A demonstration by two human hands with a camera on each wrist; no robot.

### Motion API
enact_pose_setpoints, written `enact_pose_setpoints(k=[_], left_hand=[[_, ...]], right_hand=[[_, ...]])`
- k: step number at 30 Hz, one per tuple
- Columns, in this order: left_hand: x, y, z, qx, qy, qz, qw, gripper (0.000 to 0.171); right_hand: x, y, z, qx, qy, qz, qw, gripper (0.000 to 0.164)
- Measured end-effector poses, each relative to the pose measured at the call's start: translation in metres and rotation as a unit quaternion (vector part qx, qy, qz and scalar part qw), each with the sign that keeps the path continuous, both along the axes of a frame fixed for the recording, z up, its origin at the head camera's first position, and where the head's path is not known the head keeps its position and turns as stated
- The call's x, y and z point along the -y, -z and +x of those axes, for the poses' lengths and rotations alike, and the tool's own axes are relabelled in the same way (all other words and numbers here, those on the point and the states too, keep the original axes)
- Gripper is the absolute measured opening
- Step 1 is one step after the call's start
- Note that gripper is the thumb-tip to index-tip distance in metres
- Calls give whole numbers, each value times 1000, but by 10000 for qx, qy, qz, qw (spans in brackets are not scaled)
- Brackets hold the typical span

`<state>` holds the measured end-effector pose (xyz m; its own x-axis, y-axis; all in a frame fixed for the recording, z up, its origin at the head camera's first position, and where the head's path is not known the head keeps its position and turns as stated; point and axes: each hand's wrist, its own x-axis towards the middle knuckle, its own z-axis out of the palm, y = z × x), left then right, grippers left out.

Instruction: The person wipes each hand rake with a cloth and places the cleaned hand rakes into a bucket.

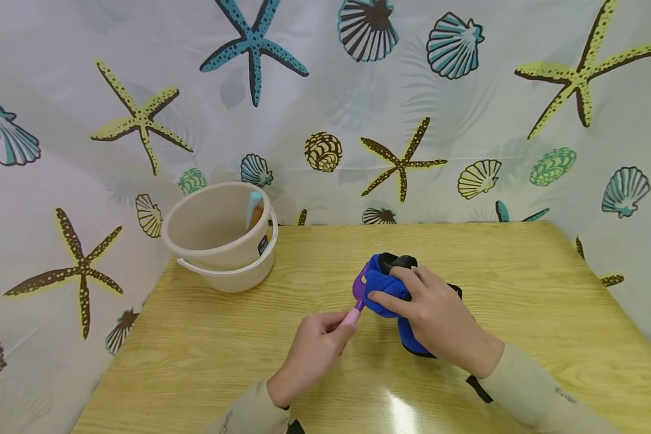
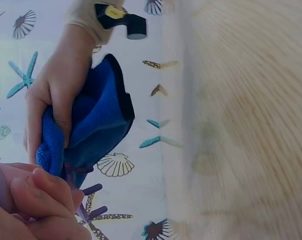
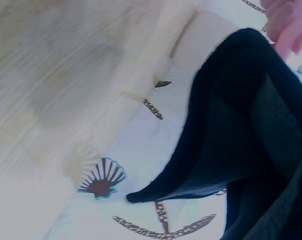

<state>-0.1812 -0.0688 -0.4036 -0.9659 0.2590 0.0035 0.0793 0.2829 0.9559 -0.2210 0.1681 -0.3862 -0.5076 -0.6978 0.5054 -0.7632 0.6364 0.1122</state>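
Note:
My left hand (image 1: pixel 313 343) grips the pink handle of a small purple-headed rake (image 1: pixel 351 316), which points up and away. Purple prongs show past the fingers in the left wrist view. In my right hand (image 1: pixel 439 313) is a blue cloth (image 1: pixel 384 292) with black edging, bunched between thumb and fingers against the rake's head. Much of that head is hidden behind the cloth. A loose part of the cloth hangs below the right hand, and its dark folds (image 3: pixel 231 135) fill much of the right wrist view.
A beige bucket (image 1: pixel 244 278) with a white handle stands at the back left of the wooden table (image 1: pixel 233 355). Inside it lean a light-blue-topped item (image 1: pixel 254 208) and something brown. Behind the table hangs a curtain (image 1: pixel 325 90) printed with starfish and shells.

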Motion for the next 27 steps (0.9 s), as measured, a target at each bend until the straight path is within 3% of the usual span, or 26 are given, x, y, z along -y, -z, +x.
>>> enact_pose_setpoints(k=[2,5,7,9,11,12,14,16,18,19,20,21,24,27], left_hand=[[-1,-3,1,72,35,191,9998,26],[-3,-5,4,77,109,337,9993,26],[-4,-6,6,41,156,336,9993,27],[-4,-5,8,-90,194,255,9994,28],[-3,-4,10,-312,226,90,9992,29],[-3,-4,11,-436,253,7,9987,29],[-2,-4,12,-714,330,-121,9968,30],[-2,-6,13,-965,398,-269,9942,30],[-2,-8,14,-1148,463,-356,9917,30],[-2,-9,14,-1199,474,-398,9909,30],[-2,-10,14,-1241,482,-432,9902,29],[-1,-10,14,-1251,491,-465,9898,27],[1,-12,15,-1228,556,-519,9895,26],[2,-13,16,-1244,664,-559,9884,25]], right_hand=[[0,2,-3,-2,-64,-280,9996,54],[-2,4,-9,232,173,-891,9956,53],[-4,3,-13,790,352,-1357,9870,52],[-8,-1,-18,1679,418,-1781,9687,51],[-15,-4,-26,2749,503,-2083,9373,50],[-20,-6,-30,3348,515,-2181,9152,49],[-28,-7,-40,4497,485,-2375,8596,48],[-38,-6,-48,5343,487,-2483,8065,50],[-45,-5,-52,5814,481,-2487,7732,52],[-48,-6,-53,5902,491,-2515,7655,53],[-50,-7,-54,5869,512,-2533,7673,53],[-52,-8,-54,5751,550,-2544,7756,52],[-53,-16,-55,5101,480,-2676,8161,49],[-48,-23,-55,4447,102,-2452,8614,49]])
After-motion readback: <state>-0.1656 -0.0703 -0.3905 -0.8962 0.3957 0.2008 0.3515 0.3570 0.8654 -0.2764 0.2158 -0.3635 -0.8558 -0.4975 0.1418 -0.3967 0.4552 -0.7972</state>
